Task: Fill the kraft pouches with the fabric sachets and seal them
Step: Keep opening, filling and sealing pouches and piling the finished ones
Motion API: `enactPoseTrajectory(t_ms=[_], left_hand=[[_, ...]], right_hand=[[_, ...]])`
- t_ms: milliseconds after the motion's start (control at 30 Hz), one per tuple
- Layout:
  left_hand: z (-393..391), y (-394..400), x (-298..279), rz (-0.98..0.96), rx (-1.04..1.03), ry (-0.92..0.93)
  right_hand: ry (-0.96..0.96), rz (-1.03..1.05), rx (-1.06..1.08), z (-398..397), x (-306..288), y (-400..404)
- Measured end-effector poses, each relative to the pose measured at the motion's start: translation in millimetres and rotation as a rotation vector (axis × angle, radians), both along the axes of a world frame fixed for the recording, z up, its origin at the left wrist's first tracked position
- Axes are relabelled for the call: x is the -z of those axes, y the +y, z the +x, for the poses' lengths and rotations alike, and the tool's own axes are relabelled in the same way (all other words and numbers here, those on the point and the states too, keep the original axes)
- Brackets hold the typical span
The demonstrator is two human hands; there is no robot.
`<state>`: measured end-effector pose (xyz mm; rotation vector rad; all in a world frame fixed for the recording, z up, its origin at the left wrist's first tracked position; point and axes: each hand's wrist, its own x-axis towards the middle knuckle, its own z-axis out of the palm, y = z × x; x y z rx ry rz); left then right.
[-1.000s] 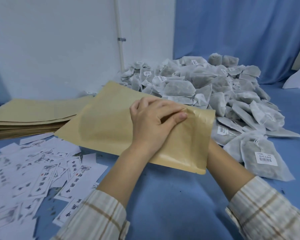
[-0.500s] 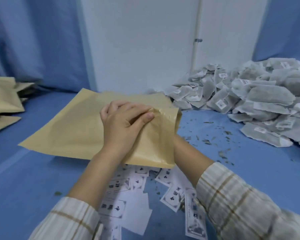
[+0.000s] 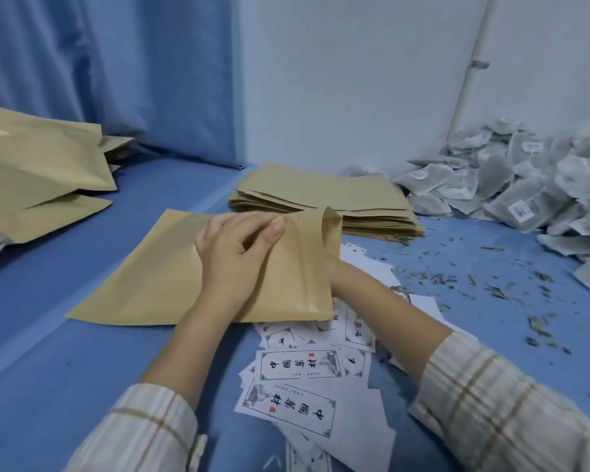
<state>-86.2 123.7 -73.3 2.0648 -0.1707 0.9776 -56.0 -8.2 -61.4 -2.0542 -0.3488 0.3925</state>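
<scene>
Here, largest thing first:
Blue table [image 3: 82,369]: carries everything in view.
Sachet heap [image 3: 525,178]: fabric sachets piled at about two o'clock, well apart from the hands, on the right hand's side.
Filled pouches [image 3: 38,165]: puffed kraft bags lying at ten o'clock.
Empty stack [image 3: 324,199]: flat pouches at twelve o'clock, just behind the one in hand.
Held pouch [image 3: 143,277]: flat and, by my reading, unfilled; its long axis runs from eight o'clock up to two o'clock, with the mouth end at the right, towards the heap.
Labels [image 3: 297,366]: printed slips scattered at six o'clock, partly under the pouch.
Left hand [image 3: 232,257]: on top of the pouch near its mouth, fingers curled, thumb and fingertips pinching the upper layer.
Right hand: hidden behind the mouth end; whether it grips or lies inside, I cannot tell.
Next move: probably parting the mouth, then the right hand, being nearer, reaching to two o'clock for sachets.
</scene>
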Motion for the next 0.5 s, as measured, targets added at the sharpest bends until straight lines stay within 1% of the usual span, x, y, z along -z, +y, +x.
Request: enactPoseTrajectory(t_ms=[33, 67, 100, 133, 167, 233, 300, 367, 433, 500], left_hand=[[0.0, 1.1, -0.2, 0.001, -0.007, -0.005], [0.7, 2.8, 0.4, -0.003, -0.006, -0.009], [0.8, 3.6, 0.3, 0.0, -0.009, -0.01], [1.5, 3.7, 0.5, -0.002, -0.008, -0.003], [1.6, 3.0, 0.5, 0.0, -0.01, 0.005], [1.8, 0.7, 2.1, 0.005, -0.007, 0.021], [1.4, -2.0, 4.1, 0.01, -0.008, 0.029], [1.1, -3.2, 5.5, 0.019, -0.007, 0.039], [-0.4, -4.3, 6.3, 0.034, -0.013, 0.047], [-2.3, -5.3, 6.1, 0.046, -0.009, 0.055]], right_hand=[[-0.077, -0.018, 0.001, 0.6, 0.2, -6.4], [-0.194, -0.042, 0.006, 0.1, -1.0, -16.3], [-0.368, -0.095, 0.001, 2.3, -0.1, -30.7], [-0.473, -0.123, -0.001, 0.9, 0.2, -48.4], [-0.507, -0.144, -0.013, -1.5, 0.4, -65.4], [-0.45, -0.251, -0.045, -6.5, 3.7, -92.7], [-0.388, -0.423, -0.093, -10.2, 13.3, -108.3], [-0.423, -0.552, -0.142, -11.8, 23.6, -110.9], [-0.461, -0.534, -0.131, -11.4, 29.2, -108.4], [-0.463, -0.437, -0.056, -12.0, 28.8, -106.6]])
